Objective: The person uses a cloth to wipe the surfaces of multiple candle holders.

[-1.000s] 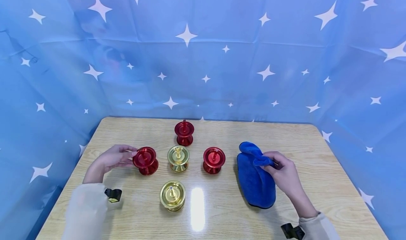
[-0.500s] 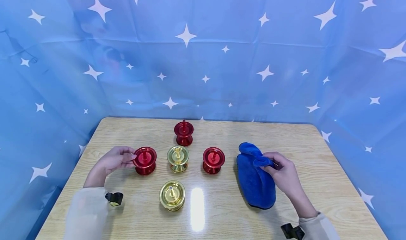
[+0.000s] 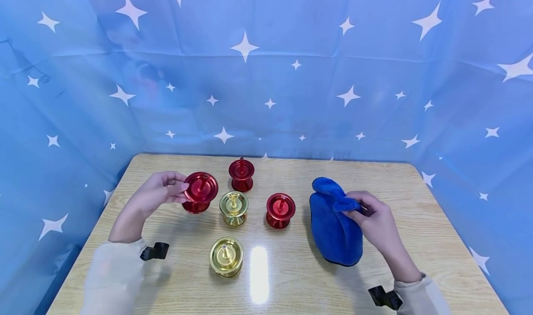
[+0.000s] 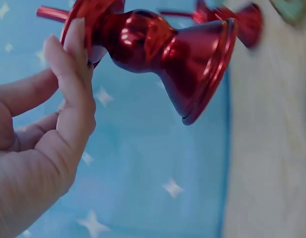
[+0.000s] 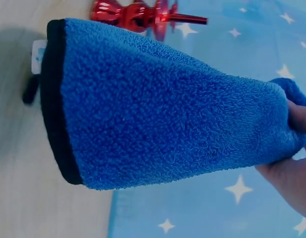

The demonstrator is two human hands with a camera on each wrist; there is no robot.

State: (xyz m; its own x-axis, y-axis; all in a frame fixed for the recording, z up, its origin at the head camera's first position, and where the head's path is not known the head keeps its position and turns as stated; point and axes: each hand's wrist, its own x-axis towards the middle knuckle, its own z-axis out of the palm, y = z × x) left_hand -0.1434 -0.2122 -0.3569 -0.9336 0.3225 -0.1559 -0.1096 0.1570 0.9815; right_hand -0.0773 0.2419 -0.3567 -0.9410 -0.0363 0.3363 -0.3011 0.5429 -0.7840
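Observation:
Pinched by its dish rim, a shiny red candle holder (image 3: 201, 188) with a central spike is held by my left hand (image 3: 160, 191). In the left wrist view this candle holder (image 4: 143, 42) is off the table, its flared base free. My right hand (image 3: 376, 218) grips a fluffy blue cloth (image 3: 335, 227) by a bunched top part. Seen from the right wrist, the cloth (image 5: 162, 106) hangs down with a black edge and a small white tag (image 5: 37, 57). Parts of the right hand's fingers are hidden by the cloth.
On the wood-grain table (image 3: 291, 268) stand a red candle holder (image 3: 241, 174) at the back, another red candle holder (image 3: 281, 209) to the right, a gold candle holder (image 3: 234, 207) between them and a gold candle holder (image 3: 226, 256) nearer. A blue starry curtain (image 3: 266, 74) surrounds the table.
My left hand has closed on the red candle holder's rim and raised it, moving slightly right and away. My right hand has lifted the blue cloth a little.

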